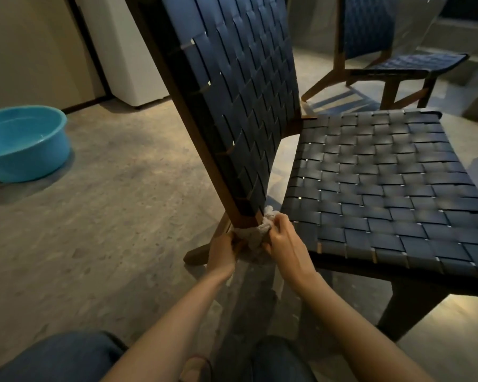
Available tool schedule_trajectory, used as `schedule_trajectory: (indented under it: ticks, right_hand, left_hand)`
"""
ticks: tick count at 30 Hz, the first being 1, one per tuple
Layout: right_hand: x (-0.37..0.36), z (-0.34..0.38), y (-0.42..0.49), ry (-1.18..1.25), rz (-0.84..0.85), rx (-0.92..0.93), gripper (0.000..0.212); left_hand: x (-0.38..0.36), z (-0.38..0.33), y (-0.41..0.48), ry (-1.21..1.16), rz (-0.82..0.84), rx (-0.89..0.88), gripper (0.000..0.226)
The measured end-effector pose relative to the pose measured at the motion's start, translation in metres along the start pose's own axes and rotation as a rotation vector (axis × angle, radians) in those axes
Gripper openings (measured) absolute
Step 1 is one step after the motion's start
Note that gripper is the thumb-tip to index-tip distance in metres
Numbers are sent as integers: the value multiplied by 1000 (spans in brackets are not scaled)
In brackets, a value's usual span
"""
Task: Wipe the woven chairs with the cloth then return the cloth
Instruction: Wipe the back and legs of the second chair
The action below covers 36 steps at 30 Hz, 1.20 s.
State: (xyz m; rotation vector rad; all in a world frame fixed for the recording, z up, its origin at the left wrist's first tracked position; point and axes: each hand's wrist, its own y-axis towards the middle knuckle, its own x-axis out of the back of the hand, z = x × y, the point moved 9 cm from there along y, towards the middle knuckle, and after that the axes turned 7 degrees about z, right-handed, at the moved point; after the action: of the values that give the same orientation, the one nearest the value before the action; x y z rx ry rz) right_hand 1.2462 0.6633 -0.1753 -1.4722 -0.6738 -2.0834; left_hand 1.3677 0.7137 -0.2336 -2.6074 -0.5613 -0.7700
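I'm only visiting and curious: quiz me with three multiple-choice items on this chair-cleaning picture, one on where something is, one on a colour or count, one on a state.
1. Where is the cloth?
A. In the basin
B. Wrapped round the wooden frame at the foot of the near chair's backrest
C. Spread on the seat

2. What colour is the basin on the floor?
A. Red
B. White
C. Light blue

3. What are the hands doing?
A. Both grip the cloth
B. Both hang free
C. One rests on the seat

Answers:
1 B: the pale cloth bunches round the near chair frame below the woven back.
2 C: the basin at the left is light blue.
3 A: the left hand and right hand curl round the cloth from either side.
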Motion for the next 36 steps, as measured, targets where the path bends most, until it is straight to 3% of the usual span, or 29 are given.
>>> schedule_trajectory:
  ticks: [7, 14, 18, 20, 24, 30, 36]
  right_hand:
    - [6, 2, -5, -237, 105, 73, 30]
    - [32, 17, -21, -96, 16, 32, 22]
    - [26, 41, -47, -60, -35, 54, 35]
    - [9, 53, -54, 37, 30, 74, 32]
    - [-27, 40, -61, 437, 149, -156, 18]
    - [-80, -1, -71, 696, 266, -445, 15]
    - [-104, -39, -64, 794, 63, -700, 28]
  left_hand:
    - [12, 10, -8, 306, -194, 162, 23]
    - [33, -15, -9, 397, 7, 105, 18]
    - [60, -39, -3, 547, 158, -37, 14]
    - [71, -45, -6, 623, 253, -111, 13]
    - [87, -32, -12, 648, 222, -169, 18]
    - [80, 0, 4, 321, 139, -94, 24]
    - [46, 20, 34, 172, 70, -63, 23]
